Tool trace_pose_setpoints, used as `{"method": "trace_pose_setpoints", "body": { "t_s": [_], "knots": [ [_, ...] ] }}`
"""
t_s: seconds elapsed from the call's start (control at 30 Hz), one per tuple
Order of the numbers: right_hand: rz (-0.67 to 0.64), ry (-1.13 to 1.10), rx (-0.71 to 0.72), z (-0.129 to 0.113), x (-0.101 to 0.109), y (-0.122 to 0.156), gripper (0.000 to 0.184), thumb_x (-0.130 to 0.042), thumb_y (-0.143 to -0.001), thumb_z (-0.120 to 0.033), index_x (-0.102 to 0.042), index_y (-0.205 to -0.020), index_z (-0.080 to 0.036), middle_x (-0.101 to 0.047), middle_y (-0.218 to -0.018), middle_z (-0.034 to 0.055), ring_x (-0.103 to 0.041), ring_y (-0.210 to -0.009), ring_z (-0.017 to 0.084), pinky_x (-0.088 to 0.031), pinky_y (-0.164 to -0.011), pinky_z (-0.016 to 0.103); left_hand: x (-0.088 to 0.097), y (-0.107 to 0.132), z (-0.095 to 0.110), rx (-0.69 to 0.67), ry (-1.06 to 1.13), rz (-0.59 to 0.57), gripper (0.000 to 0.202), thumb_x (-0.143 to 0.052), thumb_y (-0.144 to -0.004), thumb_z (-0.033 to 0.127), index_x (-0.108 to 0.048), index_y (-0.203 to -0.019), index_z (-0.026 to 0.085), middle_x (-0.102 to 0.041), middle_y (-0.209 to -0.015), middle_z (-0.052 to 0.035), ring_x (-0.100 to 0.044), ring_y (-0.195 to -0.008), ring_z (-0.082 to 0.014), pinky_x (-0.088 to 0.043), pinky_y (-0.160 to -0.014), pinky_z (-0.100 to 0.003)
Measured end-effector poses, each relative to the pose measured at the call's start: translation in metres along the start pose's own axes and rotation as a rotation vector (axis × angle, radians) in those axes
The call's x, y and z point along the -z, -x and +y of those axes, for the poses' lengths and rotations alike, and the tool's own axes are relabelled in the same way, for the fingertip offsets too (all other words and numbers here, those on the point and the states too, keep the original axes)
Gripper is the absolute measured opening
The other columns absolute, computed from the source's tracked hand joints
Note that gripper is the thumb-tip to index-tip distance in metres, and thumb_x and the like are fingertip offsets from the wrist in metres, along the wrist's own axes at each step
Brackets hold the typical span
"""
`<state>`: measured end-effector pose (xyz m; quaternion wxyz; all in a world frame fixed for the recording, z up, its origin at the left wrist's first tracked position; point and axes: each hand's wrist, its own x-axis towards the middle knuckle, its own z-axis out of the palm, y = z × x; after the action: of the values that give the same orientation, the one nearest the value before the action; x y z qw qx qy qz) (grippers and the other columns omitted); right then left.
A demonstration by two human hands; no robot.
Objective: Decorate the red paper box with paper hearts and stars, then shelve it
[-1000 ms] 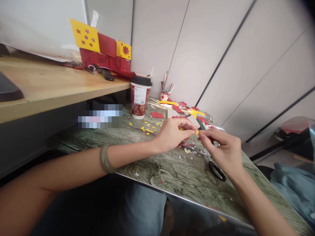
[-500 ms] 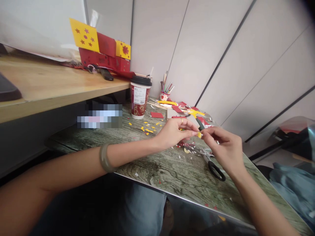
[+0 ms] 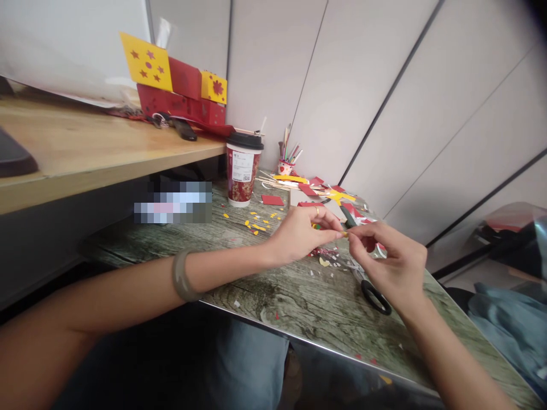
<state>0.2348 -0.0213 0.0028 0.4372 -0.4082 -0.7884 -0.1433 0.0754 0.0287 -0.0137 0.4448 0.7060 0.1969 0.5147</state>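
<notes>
My left hand (image 3: 297, 234), with a ring on one finger, pinches a small yellow piece of paper (image 3: 345, 234) between thumb and fingertips. From the other side my right hand (image 3: 391, 259) has its thumb and forefinger closed on the same piece, which the fingertips mostly cover. Scissors (image 3: 376, 297) with black handles lie on the table below my right hand, their blades partly hidden behind it. Under the hands are scattered white and red paper scraps, along with a pale yellow heart-shaped piece (image 3: 324, 262).
A lidded paper cup (image 3: 242, 176) stands behind small yellow cut-outs (image 3: 256, 226). Farther back are a pencil holder (image 3: 285, 167), wooden sticks and red paper pieces (image 3: 272, 200). On the raised wooden shelf (image 3: 106, 148) at left sit red and yellow paper boxes (image 3: 186, 77).
The yellow piece has turned and shows less of itself between the fingertips. My right hand has shifted slightly and its fingers have closed nearer to my left fingertips.
</notes>
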Motion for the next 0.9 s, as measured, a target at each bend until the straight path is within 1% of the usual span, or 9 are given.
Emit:
{"method": "trace_pose_setpoints", "body": {
  "t_s": [0.17,0.37,0.43,0.5,0.53,0.6,0.7,0.8,0.9],
  "knots": [
    [-0.004,-0.105,-0.088,0.001,-0.001,0.000,0.008,-0.057,-0.076,-0.014,-0.061,-0.072,-0.020,-0.056,-0.065,-0.0024,-0.047,-0.055,0.010,-0.039,-0.053,0.023,0.001,0.004,0.002,-0.165,-0.191,0.057,0.003,-0.060,-0.073,0.015,-0.064,-0.072,0.015,-0.065,-0.078,-0.0020,-0.058,-0.073,-0.0100,-0.046,-0.071,-0.024],
    [0.044,-0.330,-0.360,0.005,-0.001,-0.004,0.006,-0.060,-0.073,-0.021,-0.061,-0.066,-0.020,-0.058,-0.060,-0.0026,-0.048,-0.050,0.010,-0.038,-0.045,0.020,0.007,0.005,0.000,-0.551,-0.426,0.042,0.009,-0.056,-0.079,0.013,-0.063,-0.076,0.017,-0.069,-0.080,-0.0027,-0.057,-0.082,-0.0120,-0.046,-0.082,-0.028],
    [0.067,-0.251,-0.443,0.013,0.004,-0.006,0.017,-0.060,-0.074,-0.027,-0.060,-0.060,-0.019,-0.055,-0.054,-0.0025,-0.045,-0.046,0.009,-0.034,-0.041,0.020,0.008,0.006,0.000,-0.617,-0.446,0.027,0.010,-0.054,-0.081,0.014,-0.063,-0.078,0.017,-0.069,-0.082,-0.0032,-0.057,-0.082,-0.0116,-0.046,-0.082,-0.028],
    [0.044,-0.011,-0.500,0.026,0.012,-0.006,0.028,-0.059,-0.076,-0.037,-0.059,-0.056,-0.018,-0.052,-0.049,-0.0016,-0.044,-0.045,0.011,-0.029,-0.039,0.021,0.009,0.006,0.002,-0.637,-0.447,0.022,0.011,-0.053,-0.082,0.016,-0.063,-0.078,0.018,-0.069,-0.083,-0.0030,-0.057,-0.083,-0.0116,-0.047,-0.082,-0.028],
    [0.013,0.146,-0.498,0.034,0.016,-0.005,0.028,-0.059,-0.076,-0.040,-0.061,-0.058,-0.019,-0.053,-0.050,-0.0010,-0.046,-0.046,0.012,-0.027,-0.039,0.021,0.008,0.007,0.002,-0.632,-0.435,0.023,0.010,-0.053,-0.082,0.017,-0.062,-0.077,0.018,-0.069,-0.083,-0.0027,-0.057,-0.083,-0.0117,-0.047,-0.082,-0.028],
    [-0.028,0.402,-0.426,0.047,0.021,-0.004,0.017,-0.062,-0.073,-0.037,-0.065,-0.078,-0.021,-0.062,-0.068,0.0007,-0.054,-0.057,0.016,-0.028,-0.042,0.022,0.007,0.006,0.003,-0.576,-0.384,0.036,0.008,-0.056,-0.080,0.017,-0.062,-0.076,0.018,-0.068,-0.082,-0.0022,-0.057,-0.082,-0.0118,-0.047,-0.080,-0.028],
    [-0.094,0.446,-0.339,0.052,0.021,-0.002,0.021,-0.058,-0.077,-0.031,-0.062,-0.097,-0.024,-0.066,-0.078,-0.0005,-0.059,-0.061,0.016,-0.036,-0.048,0.023,0.004,0.004,0.000,-0.355,-0.225,0.055,0.004,-0.059,-0.077,0.019,-0.062,-0.076,0.017,-0.066,-0.079,-0.0023,-0.058,-0.076,-0.0107,-0.049,-0.072,-0.025],
    [0.038,0.375,-0.185,0.038,0.014,-0.001,0.014,-0.054,-0.082,-0.030,-0.062,-0.090,-0.021,-0.066,-0.072,-0.0008,-0.059,-0.055,0.014,-0.042,-0.052,0.024,0.003,-0.001,-0.001,-0.163,-0.043,0.068,0.005,-0.061,-0.074,0.018,-0.060,-0.078,0.015,-0.065,-0.080,-0.0016,-0.059,-0.074,-0.0092,-0.048,-0.069,-0.022],
    [0.201,0.372,0.127,0.019,0.008,0.001,0.012,-0.059,-0.078,-0.019,-0.058,-0.091,-0.019,-0.065,-0.083,0.0019,-0.060,-0.065,0.013,-0.045,-0.059,0.024,0.003,-0.005,-0.001,-0.070,0.060,0.082,0.009,-0.063,-0.070,0.016,-0.057,-0.077,0.014,-0.065,-0.078,-0.0012,-0.060,-0.074,-0.0093,-0.048,-0.070,-0.022]
  ]
}}
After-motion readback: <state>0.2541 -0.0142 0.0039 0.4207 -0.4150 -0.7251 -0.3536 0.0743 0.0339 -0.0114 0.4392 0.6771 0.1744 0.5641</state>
